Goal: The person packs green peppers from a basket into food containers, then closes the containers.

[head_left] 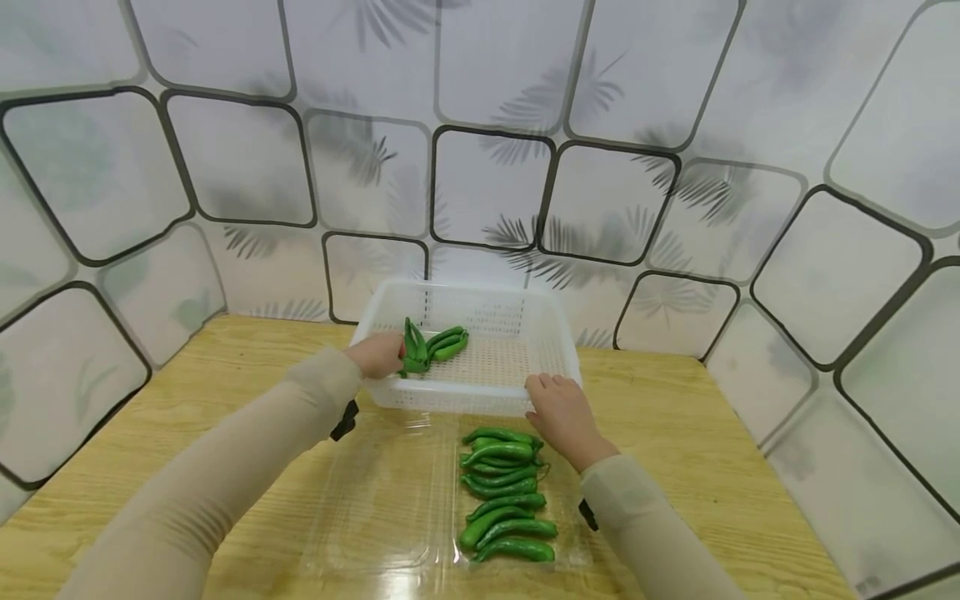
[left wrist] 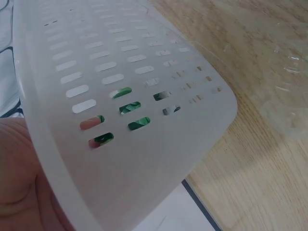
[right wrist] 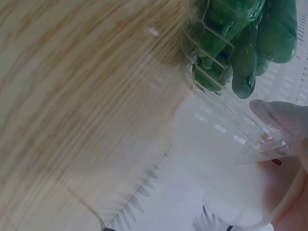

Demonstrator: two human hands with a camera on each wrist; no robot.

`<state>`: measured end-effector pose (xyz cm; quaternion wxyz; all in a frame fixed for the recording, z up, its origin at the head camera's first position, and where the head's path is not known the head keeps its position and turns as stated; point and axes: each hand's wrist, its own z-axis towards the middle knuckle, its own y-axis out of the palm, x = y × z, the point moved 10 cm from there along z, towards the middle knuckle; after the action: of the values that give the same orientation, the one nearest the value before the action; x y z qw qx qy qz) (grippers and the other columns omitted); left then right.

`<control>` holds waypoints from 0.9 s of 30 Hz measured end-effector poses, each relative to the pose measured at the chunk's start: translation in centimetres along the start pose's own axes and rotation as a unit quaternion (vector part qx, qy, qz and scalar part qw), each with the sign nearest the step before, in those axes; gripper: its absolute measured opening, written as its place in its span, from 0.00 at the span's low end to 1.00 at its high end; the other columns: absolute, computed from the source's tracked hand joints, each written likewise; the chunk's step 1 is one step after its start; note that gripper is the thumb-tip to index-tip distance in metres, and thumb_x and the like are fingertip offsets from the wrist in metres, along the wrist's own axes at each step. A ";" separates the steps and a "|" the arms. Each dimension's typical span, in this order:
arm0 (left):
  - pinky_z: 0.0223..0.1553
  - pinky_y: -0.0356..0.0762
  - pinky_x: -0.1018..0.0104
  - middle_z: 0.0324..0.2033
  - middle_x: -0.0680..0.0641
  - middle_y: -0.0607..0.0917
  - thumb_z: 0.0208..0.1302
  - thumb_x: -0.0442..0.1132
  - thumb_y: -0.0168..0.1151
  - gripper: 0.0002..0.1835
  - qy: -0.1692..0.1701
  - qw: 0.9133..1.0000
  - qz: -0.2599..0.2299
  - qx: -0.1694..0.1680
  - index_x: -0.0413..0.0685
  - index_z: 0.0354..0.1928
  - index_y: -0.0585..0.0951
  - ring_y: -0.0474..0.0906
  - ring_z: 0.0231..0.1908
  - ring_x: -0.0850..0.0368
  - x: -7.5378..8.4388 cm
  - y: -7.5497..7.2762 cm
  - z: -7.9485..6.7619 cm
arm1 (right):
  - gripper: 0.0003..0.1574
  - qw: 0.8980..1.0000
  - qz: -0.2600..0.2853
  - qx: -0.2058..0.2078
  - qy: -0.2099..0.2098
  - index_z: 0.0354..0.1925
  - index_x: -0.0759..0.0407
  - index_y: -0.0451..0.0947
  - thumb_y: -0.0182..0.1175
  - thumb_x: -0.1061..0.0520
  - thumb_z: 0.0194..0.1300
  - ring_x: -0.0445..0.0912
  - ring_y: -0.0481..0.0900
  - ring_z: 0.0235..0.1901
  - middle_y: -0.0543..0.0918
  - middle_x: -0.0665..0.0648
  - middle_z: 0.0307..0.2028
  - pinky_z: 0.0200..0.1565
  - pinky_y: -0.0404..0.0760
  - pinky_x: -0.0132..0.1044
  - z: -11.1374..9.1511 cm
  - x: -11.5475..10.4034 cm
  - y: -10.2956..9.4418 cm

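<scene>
gripping basket rim (head_left: 465, 397): right hand (head_left: 561, 412) | left hand (head_left: 380, 353): cannot tell grip | inside peppers (head_left: 447, 343): head plain, left wrist through slots (left wrist: 113, 79)

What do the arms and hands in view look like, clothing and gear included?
The left sleeve and right sleeve are long, plain and beige. The left hand and right hand are gloveless. A small black device shows beneath each cuff.

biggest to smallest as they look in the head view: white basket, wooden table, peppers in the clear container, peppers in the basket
1. wooden table
2. white basket
3. container peppers as a group, in the clear container; nearer the camera, which enlarges them
4. basket peppers as a group
</scene>
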<state>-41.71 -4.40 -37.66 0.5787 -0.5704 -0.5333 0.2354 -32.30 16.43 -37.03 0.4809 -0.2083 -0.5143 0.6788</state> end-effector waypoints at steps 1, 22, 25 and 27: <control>0.50 0.72 0.54 0.46 0.37 0.79 0.62 0.29 0.52 0.13 0.000 1.000 0.007 -0.001 0.30 0.48 0.74 0.74 0.50 0.42 -0.1 0.1 0.1 | 0.24 1.000 0.002 0.002 -0.001 0.33 0.58 0.69 0.74 0.54 0.46 0.46 0.68 0.23 0.69 0.52 0.24 0.28 0.68 0.38 0.0 0.0 0.0; 0.48 0.73 0.55 0.42 0.40 0.81 0.62 0.25 0.48 0.10 0.023 0.997 0.060 0.033 0.34 0.43 0.76 0.76 0.47 0.45 0.6 -0.1 -0.6 | 0.24 1.000 -0.010 -0.007 0.006 0.33 0.58 0.69 0.74 0.53 0.47 0.46 0.67 0.23 0.69 0.52 0.24 0.28 0.68 0.38 0.1 0.0 0.0; 0.49 0.73 0.55 0.42 0.40 0.80 0.61 0.24 0.48 0.11 0.023 0.998 0.058 0.033 0.33 0.44 0.76 0.76 0.47 0.45 0.6 -0.1 -0.8 | 0.24 1.000 -0.009 -0.006 0.006 0.34 0.58 0.70 0.74 0.53 0.47 0.46 0.67 0.23 0.69 0.52 0.24 0.28 0.68 0.38 0.1 0.0 0.0; 0.49 0.73 0.54 0.42 0.39 0.80 0.61 0.23 0.48 0.12 0.024 0.998 0.054 0.034 0.33 0.44 0.76 0.76 0.47 0.44 0.6 -0.2 -0.9 | 0.24 1.000 -0.008 -0.007 0.005 0.34 0.58 0.70 0.74 0.53 0.47 0.46 0.67 0.23 0.69 0.52 0.24 0.28 0.68 0.38 0.0 0.0 0.0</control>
<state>-40.75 -4.29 -37.08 0.5967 -0.5836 -0.4796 0.2708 -32.31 16.39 -37.03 0.4872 -0.2108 -0.5183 0.6705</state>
